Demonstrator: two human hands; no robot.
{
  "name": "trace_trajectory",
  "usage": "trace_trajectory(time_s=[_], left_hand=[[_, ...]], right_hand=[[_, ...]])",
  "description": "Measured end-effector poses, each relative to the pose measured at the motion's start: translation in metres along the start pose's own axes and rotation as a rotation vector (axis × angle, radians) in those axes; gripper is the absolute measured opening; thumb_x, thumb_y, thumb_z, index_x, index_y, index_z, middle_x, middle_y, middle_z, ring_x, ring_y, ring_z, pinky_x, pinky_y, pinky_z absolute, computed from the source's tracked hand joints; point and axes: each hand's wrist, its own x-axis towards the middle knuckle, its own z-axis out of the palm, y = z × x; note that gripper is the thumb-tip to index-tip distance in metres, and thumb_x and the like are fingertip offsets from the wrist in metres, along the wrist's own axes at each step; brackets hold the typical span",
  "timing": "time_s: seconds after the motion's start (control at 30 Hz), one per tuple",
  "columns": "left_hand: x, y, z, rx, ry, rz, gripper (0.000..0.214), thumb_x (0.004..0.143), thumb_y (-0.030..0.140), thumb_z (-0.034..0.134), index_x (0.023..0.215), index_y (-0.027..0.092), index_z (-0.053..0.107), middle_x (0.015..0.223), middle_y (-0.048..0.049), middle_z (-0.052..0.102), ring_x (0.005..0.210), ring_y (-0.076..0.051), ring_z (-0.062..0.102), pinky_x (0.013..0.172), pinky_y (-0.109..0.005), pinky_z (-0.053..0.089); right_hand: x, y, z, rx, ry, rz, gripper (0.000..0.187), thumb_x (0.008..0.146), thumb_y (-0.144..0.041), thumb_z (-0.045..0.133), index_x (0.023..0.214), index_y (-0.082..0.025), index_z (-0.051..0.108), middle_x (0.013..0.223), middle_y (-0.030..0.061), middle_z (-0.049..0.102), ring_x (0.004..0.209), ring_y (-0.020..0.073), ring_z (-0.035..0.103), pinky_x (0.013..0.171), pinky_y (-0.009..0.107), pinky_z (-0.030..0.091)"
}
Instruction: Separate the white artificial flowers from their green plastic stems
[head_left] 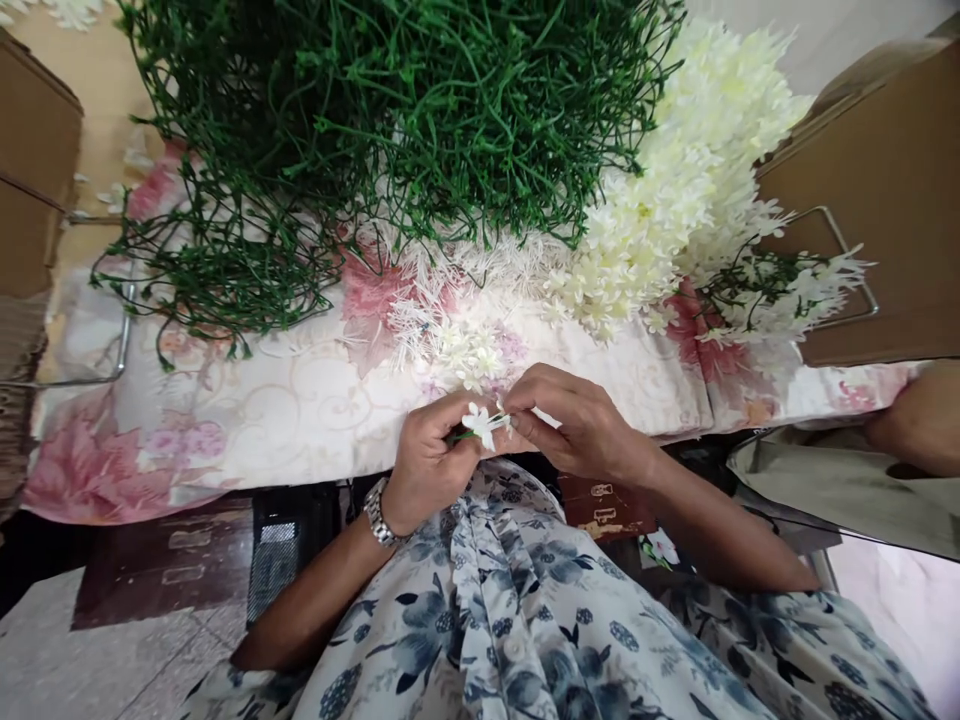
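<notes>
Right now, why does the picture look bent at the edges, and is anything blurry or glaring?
Head view: wide-lens distortion bows the cardboard box and the flowered cloth's edge; light is soft and even, no harsh glare; left hand, right hand and the small white flower between them are fairly sharp; the far corners look softer.

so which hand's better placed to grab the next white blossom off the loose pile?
Probably right. The right hand only pinches the white flower by its fingertips, while the left hand grips its green stem. The loose blossoms lie just beyond both hands.
</notes>
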Motion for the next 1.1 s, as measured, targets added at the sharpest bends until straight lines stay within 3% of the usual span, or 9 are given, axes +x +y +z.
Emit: trace_trajectory(time_s=[0.2,0.37,0.6,0.77,0.97,1.1], left_hand=[[0.000,0.004,-0.005,0.358,0.064,0.414,0.033,0.062,0.000,0.045,0.086,0.015,0.060,0.064,-0.0014,0.057,0.059,-0.012,0.051,0.056,-0.023,0.041],[0.005,0.003,-0.004,0.459,0.035,0.575,0.029,0.066,0.000,0.047,0.089,0.012,0.060,0.061,-0.0035,0.057,0.055,-0.013,0.049,0.053,-0.024,0.039],[0.004,0.002,0.003,0.493,0.061,0.529,0.027,0.065,0.000,0.044,0.082,0.015,0.059,0.056,-0.0011,0.052,0.053,-0.013,0.049,0.052,-0.024,0.039],[0.005,0.005,0.003,0.488,-0.044,0.406,0.036,0.060,-0.001,0.041,0.086,0.017,0.059,0.066,-0.0020,0.058,0.053,-0.012,0.051,0.051,-0.023,0.041],[0.017,0.014,0.006,0.443,-0.169,0.264,0.054,0.071,0.006,0.046,0.123,0.023,0.048,0.106,-0.0058,0.062,0.091,-0.017,0.062,0.074,-0.025,0.052],[0.015,0.017,0.005,0.413,-0.142,0.145,0.054,0.081,0.021,0.053,0.132,0.026,0.039,0.111,-0.0063,0.060,0.089,-0.017,0.062,0.081,-0.028,0.052]], right_hand=[[-0.008,-0.001,0.001,0.044,0.161,-0.067,0.019,0.078,-0.007,0.053,0.093,-0.017,0.055,0.080,0.0043,0.060,0.076,0.0131,0.055,0.067,0.028,0.048],[-0.009,-0.002,0.001,0.064,0.160,-0.064,0.015,0.078,-0.006,0.051,0.089,-0.016,0.054,0.075,0.0039,0.059,0.072,0.0121,0.053,0.064,0.027,0.047],[-0.011,0.001,0.011,0.077,0.233,-0.023,0.012,0.079,-0.008,0.049,0.087,-0.017,0.051,0.072,0.0032,0.057,0.068,0.0116,0.053,0.061,0.024,0.045],[-0.010,0.002,0.003,0.095,0.211,-0.011,0.007,0.084,-0.013,0.045,0.085,-0.016,0.051,0.072,0.0045,0.059,0.070,0.0112,0.053,0.063,0.022,0.046],[-0.024,0.008,-0.035,0.119,0.229,0.062,0.008,0.085,-0.017,0.049,0.080,-0.015,0.055,0.070,0.0035,0.060,0.067,0.0085,0.054,0.063,0.020,0.045],[-0.050,0.023,-0.081,-0.056,0.442,0.195,0.006,0.083,-0.021,0.052,0.079,-0.017,0.055,0.070,0.0003,0.059,0.063,0.0078,0.054,0.058,0.020,0.044]])
